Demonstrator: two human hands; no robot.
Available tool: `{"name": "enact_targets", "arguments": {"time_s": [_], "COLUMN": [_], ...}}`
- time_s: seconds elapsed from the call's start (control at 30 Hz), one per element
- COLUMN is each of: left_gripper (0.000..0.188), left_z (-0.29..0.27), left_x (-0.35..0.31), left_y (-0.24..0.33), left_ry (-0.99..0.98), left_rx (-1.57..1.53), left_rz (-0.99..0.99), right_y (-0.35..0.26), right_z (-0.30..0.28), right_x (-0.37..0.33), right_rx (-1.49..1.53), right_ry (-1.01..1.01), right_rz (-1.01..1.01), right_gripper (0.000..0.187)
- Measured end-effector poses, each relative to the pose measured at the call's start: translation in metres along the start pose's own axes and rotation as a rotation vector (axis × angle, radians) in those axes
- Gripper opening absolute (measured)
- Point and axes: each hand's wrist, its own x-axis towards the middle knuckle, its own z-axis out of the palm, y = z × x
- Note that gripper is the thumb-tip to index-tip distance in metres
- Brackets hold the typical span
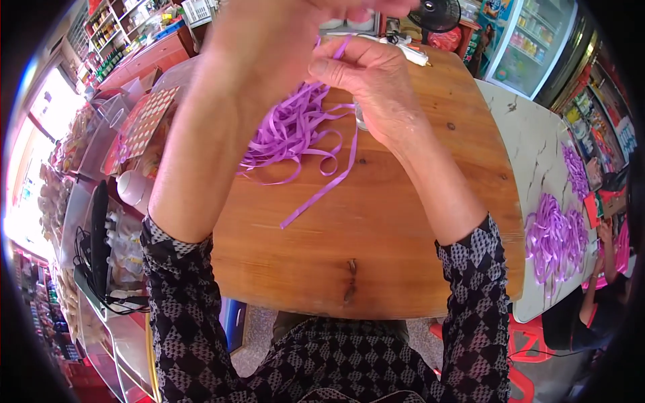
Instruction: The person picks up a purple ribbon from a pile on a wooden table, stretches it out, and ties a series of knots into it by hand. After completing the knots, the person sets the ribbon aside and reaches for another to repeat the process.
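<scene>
Over the far part of the wooden table (pixel 376 221), my right hand (pixel 373 74) is closed, thumb against fingers, on a strand of purple ribbon. My left hand (pixel 289 30) is raised beside it at the top of the picture; motion smears it and its fingers are partly cut off by the edge, so its hold cannot be told. Beneath my hands lies a tangled heap of purple ribbon (pixel 292 134), partly hidden by my left forearm. One loose ribbon end trails toward me across the wood. A small clear object (pixel 361 117) shows partly behind my right wrist.
On the right stands a marble-patterned table (pixel 507 121) with bundles of purple ribbon (pixel 554 235), and another person's arm (pixel 605 245) beside it. Plastic bins and a white rounded object (pixel 134 188) are at left. A black fan (pixel 437 13) and a glass-door fridge (pixel 531 47) stand beyond.
</scene>
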Motion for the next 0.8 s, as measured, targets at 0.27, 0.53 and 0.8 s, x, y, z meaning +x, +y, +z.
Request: {"name": "enact_targets", "arguments": {"time_s": [0.27, 0.53, 0.8], "left_gripper": [0.017, 0.015, 0.014], "left_z": [-0.068, -0.123, -0.099], "left_x": [-0.043, -0.145, -0.125], "left_y": [-0.087, -0.195, -0.204], "left_ry": [0.623, 0.642, 0.651], "left_rx": [0.014, -0.783, -0.587], "left_rz": [0.158, 0.086, -0.075], "right_y": [0.03, -0.017, -0.036], "right_z": [-0.073, -0.142, -0.163], "right_x": [-0.042, -0.089, -0.157], "right_rx": [-0.263, -1.713, -0.757], "right_ry": [0.14, 0.206, 0.232], "right_rz": [0.23, -0.47, 0.394], "right_gripper": [0.01, 0.012, 0.005]}}
